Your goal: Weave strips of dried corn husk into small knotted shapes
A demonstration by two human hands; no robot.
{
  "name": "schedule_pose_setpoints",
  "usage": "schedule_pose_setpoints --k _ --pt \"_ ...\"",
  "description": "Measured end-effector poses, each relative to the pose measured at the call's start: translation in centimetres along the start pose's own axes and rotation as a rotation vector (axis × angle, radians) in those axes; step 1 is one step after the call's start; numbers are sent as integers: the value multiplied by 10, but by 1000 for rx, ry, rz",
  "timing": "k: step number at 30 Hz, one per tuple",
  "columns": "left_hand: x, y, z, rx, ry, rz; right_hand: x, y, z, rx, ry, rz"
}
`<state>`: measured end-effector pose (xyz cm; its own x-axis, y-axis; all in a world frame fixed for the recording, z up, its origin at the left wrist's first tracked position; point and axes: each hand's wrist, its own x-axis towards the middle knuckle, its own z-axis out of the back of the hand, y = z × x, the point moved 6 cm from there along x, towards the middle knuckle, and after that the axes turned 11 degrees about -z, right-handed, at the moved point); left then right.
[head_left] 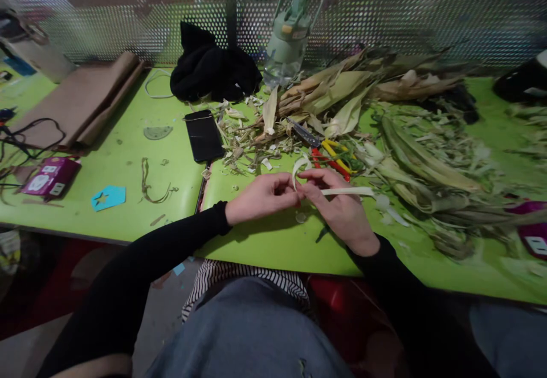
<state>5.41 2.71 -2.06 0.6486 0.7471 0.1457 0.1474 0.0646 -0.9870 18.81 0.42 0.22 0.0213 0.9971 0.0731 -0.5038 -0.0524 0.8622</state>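
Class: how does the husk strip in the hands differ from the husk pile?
The husk strip is narrow, pale; the husk pile broad, tan and green. Left hand and right hand hold the husk strip; the husk pile lies untouched. Both are corn husk.

Both arms come in from below, black sleeves down to the wrists, forearms angling inward so the hands meet in the middle. Left hand [262, 195] lies knuckles up, fingers curled under, thumb and forefinger pinched together at the tips. Right hand [337, 207] sits just beside it, back of the hand facing up, wrist bent and drawn toward the body, fingers reaching across to the left. Fingertips [308, 187] of the two hands touch, both closed on the same husk strip [348, 191]. Left elbow sits wide and low; right forearm runs steeper, close in.
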Motion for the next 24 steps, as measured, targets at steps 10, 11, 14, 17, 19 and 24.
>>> schedule_pose_setpoints --k 10,11,14,17,19,24 --pt "-2 4 -6 -175 71 152 3 -11 -3 254 -5 -183" --pt "-2 4 -6 -194 74 156 3 -11 -4 256 11 -191" --pt "-3 5 -8 -269 64 182 4 -10 -4 261 45 -191" --pt "-2 8 -9 -367 -6 229 4 -9 0 259 39 -180" --pt "-1 10 -7 -432 -66 242 4 -9 4 229 16 -179" --pt "1 13 -3 -555 -129 265 3 -8 8 153 -16 -155"
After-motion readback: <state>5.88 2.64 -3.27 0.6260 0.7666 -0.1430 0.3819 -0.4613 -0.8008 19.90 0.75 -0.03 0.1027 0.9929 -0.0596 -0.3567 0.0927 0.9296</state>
